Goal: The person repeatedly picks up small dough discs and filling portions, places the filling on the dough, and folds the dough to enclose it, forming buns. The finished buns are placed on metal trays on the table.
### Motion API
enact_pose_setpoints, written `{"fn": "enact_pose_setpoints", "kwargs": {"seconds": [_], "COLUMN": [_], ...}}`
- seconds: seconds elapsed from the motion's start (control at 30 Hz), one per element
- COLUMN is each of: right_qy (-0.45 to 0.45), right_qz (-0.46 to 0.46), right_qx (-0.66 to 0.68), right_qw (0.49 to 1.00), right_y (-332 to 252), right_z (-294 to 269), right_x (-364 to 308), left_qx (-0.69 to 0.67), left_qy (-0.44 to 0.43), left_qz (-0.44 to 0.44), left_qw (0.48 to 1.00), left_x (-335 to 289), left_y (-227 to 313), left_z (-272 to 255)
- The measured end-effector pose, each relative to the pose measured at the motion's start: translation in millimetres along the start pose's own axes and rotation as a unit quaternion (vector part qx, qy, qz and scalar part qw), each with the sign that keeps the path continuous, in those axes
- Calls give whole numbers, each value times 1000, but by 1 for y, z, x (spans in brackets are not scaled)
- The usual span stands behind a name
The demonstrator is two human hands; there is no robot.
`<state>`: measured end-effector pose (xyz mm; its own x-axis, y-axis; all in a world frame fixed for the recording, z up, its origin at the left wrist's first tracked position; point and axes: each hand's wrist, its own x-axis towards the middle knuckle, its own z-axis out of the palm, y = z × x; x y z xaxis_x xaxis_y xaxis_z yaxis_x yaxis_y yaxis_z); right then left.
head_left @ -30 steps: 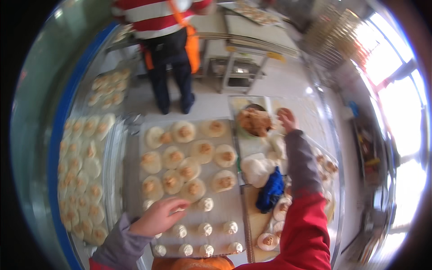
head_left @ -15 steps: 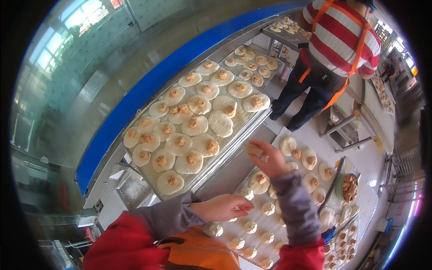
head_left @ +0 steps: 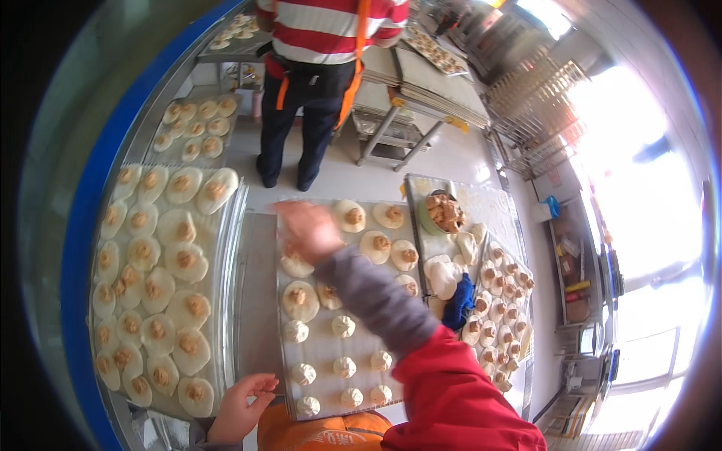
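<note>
My right hand (head_left: 304, 231), smeared by motion, is over the far left corner of the middle tray (head_left: 259, 308), above flat dough rounds; its fingers cannot be made out. My left hand (head_left: 242, 410) hangs low near the tray's near left corner, fingers loosely bent and apart from the thumb, holding nothing. The middle tray bears dough rounds topped with brown filling (head_left: 301, 301) at its far part and pleated buns (head_left: 344, 367) nearer me. On the left tray (head_left: 226, 282) lie many flat rounds, including one with filling (head_left: 186, 261) near its right edge.
A green bowl of filling (head_left: 444, 213), dough pieces (head_left: 444, 276) and a blue cloth (head_left: 459, 302) are at the right, beside another tray of topped rounds (head_left: 496, 316). Ahead stands a person in a striped shirt (head_left: 320, 34). A blue-edged glass partition (head_left: 83, 225) runs along the left.
The view has turned to the right. A bare dough round on the left tray now has filling on it. My right hand has moved away from that tray; my left hand has dropped lower.
</note>
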<state>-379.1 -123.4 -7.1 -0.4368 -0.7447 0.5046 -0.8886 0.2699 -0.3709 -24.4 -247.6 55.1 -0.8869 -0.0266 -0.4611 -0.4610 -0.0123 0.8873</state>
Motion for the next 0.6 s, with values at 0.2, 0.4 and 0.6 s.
{"fn": "enact_pose_setpoints", "kwargs": {"seconds": [0.2,0.4,0.6], "right_qy": [-28,-48,-1], "right_qz": [356,249,329], "right_qx": [-277,-273,-131], "right_qw": [892,928,935], "right_y": [182,238,254], "right_z": [-217,-227,-235], "right_x": [-127,-192,-196], "left_qx": [-9,2,47], "left_qy": [-47,-114,-106], "left_qz": [-6,99,194], "left_qw": [999,989,974], "left_x": [41,176,373], "left_y": [30,85,121], "left_z": [35,104,201]}}
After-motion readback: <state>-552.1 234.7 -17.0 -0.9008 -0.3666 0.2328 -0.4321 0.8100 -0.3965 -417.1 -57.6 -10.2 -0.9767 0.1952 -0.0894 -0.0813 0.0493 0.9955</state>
